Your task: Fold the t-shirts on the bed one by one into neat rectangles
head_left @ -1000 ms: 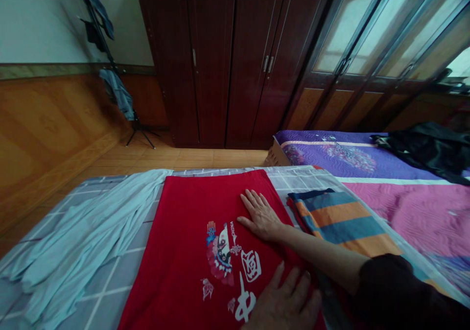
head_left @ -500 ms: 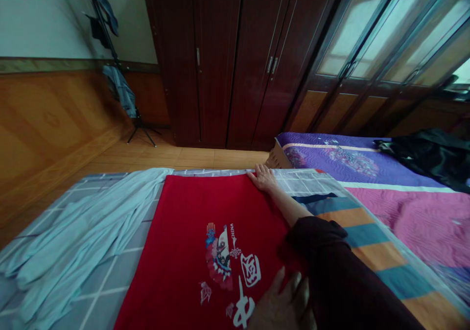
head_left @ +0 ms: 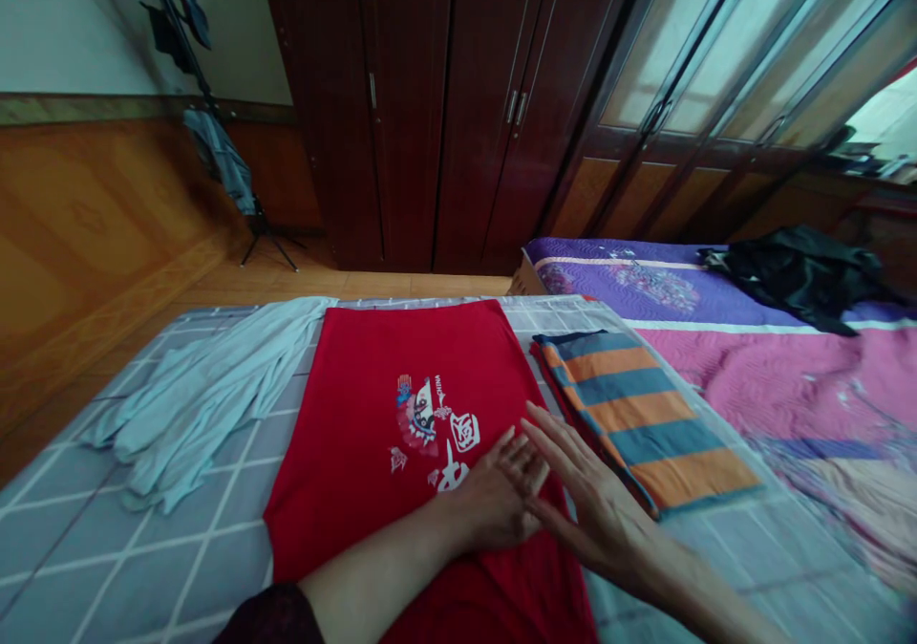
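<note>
A red T-shirt (head_left: 373,348) lies spread on the bed, with a printed picture and white lettering in its middle. My left hand (head_left: 501,496) rests over its right part, just beside the lettering, fingers loosely bent and apart. Close against it on the right is my right hand (head_left: 594,496), its fingers stretched out and partly over the left fingertips. Neither hand visibly holds anything. Below my wrists the lower part of the shirt is wrinkled. To the right lies a folded striped garment (head_left: 637,396) in orange and blue-grey.
A crumpled pale blue garment (head_left: 207,376) lies left on the checked bedspread (head_left: 193,558). Right of it all is a second bed with a purple and pink cover (head_left: 774,386) and a black garment (head_left: 802,271). A dark wardrobe (head_left: 408,147) and a clothes stand (head_left: 222,166) are behind.
One hand has left the shirt's far edge and come back toward me; both hands are now together at its right side. The camera view has shifted, showing more of the striped garment.
</note>
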Tool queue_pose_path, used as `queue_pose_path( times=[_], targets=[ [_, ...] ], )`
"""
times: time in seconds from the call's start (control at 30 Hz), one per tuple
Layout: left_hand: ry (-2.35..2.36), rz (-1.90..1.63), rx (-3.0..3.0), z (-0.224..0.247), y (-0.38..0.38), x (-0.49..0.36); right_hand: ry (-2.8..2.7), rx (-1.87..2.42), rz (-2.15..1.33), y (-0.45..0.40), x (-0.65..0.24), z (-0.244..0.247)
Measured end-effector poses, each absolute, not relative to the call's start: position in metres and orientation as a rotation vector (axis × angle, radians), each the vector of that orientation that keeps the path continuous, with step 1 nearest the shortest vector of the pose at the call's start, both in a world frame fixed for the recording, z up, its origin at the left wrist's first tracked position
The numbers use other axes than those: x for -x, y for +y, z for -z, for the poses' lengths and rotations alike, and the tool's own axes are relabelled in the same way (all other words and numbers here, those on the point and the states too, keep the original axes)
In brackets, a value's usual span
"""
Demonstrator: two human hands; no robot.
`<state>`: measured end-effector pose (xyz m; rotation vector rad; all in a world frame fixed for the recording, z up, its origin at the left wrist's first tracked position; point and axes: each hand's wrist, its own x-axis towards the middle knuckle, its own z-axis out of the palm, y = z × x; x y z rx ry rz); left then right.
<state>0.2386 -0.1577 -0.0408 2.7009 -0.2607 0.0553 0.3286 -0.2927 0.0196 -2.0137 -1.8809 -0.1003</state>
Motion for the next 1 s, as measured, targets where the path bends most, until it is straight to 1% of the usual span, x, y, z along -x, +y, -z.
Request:
queue_pose_path(
  times=[0.1,0.17,0.27,0.33,0.53,0.63,0.77,0.87,1.0],
  targets=[
    [-0.147,-0.082,-2.617,0.017,-0.146,-0.233,-1.874,2.044,0.101,-0.344,-0.310,0.000],
    [-0.117,-0.153,-2.648,-0.006,-0.132,-0.219,-2.007,1.984,0.040,-0.365,-0.301,0.010],
    [-0.105,-0.179,-2.749,-0.034,-0.114,-0.179,-2.258,1.831,-0.027,-0.382,-0.291,0.015],
    [-0.099,-0.168,-2.823,-0.040,-0.108,-0.141,-2.405,1.772,-0.022,-0.386,-0.286,0.013],
    [-0.034,0.058,-2.984,-0.020,-0.118,-0.015,-2.649,1.696,0.146,-0.381,-0.284,-0.009],
    [0.025,0.155,-3.020,-0.006,-0.132,0.028,-2.677,1.614,0.159,-0.376,-0.289,-0.013],
    [0.113,0.138,-3.033,0.009,-0.145,0.046,-2.589,1.541,-0.004,-0.372,-0.294,0.003],
    [0.130,0.065,-3.042,0.017,-0.145,0.041,-2.340,1.613,-0.151,-0.372,-0.298,0.015],
    [0.094,-0.021,-3.022,0.022,-0.142,0.035,-1.994,1.707,-0.272,-0.375,-0.303,0.014]
  ],
)
